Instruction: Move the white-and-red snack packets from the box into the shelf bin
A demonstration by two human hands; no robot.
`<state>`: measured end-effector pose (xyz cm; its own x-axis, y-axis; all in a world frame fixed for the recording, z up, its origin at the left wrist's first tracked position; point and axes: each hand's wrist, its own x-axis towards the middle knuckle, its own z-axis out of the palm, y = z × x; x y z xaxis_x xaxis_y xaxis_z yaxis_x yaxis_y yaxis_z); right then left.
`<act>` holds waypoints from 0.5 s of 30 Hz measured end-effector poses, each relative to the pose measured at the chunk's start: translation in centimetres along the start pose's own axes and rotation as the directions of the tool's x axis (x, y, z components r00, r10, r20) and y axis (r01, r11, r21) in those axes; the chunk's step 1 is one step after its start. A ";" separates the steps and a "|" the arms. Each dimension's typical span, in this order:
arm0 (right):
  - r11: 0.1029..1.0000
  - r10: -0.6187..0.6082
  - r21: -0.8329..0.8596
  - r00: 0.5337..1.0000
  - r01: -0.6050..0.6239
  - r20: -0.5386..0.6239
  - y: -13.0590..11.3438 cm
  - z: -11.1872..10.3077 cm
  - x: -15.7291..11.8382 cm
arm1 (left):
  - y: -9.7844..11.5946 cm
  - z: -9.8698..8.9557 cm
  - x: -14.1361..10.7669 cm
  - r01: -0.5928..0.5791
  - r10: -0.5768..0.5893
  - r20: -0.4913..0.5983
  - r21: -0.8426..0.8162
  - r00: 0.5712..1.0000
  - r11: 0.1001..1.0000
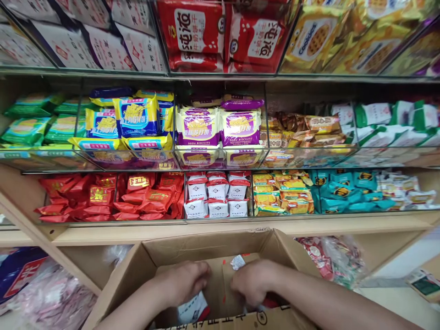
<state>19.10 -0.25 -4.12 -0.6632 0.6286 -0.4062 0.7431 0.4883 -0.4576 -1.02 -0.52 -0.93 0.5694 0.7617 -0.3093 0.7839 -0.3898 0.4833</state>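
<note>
An open cardboard box stands before me, and both my hands reach down into it. My left hand is closed, fingers curled, on the left side of the box. Right under it shows a white snack packet with red edges, partly covered by the hand; whether the fingers grip it is hidden. My right hand is also closed, knuckles up, to the right of the middle. Its fingertips point down out of sight. Beyond its fingers a small white wrapper piece lies against the cardboard. Red wrapping partly shows below my right wrist.
Behind the box, shelf bins hold red packets, white-and-red packets, yellow packets and teal packets. Higher up are purple soda biscuits and blue-yellow packs. Plastic bags fill the lower left cubby.
</note>
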 end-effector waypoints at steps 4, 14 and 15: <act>0.978 -0.002 0.200 0.968 0.053 -0.250 0.6 -4.4 -2.8 | 0.3 -1.1 0.4 -0.014 0.011 -0.015 -0.268 1.000 0.963; 0.566 0.056 0.770 0.918 0.295 -0.394 1.5 -4.2 -2.4 | 1.0 -1.1 1.2 -0.071 0.044 -0.061 -0.587 0.997 0.807; 0.551 0.063 0.779 0.916 0.300 -0.397 1.4 -4.3 -2.4 | 1.0 -1.1 1.2 -0.062 0.027 -0.067 -0.590 0.997 0.805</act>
<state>22.16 1.51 -0.42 -0.5252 0.8465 -0.0870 0.1407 -0.0144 -0.9899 0.21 0.58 0.10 0.5728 0.7836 -0.2406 0.4499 -0.0552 0.8914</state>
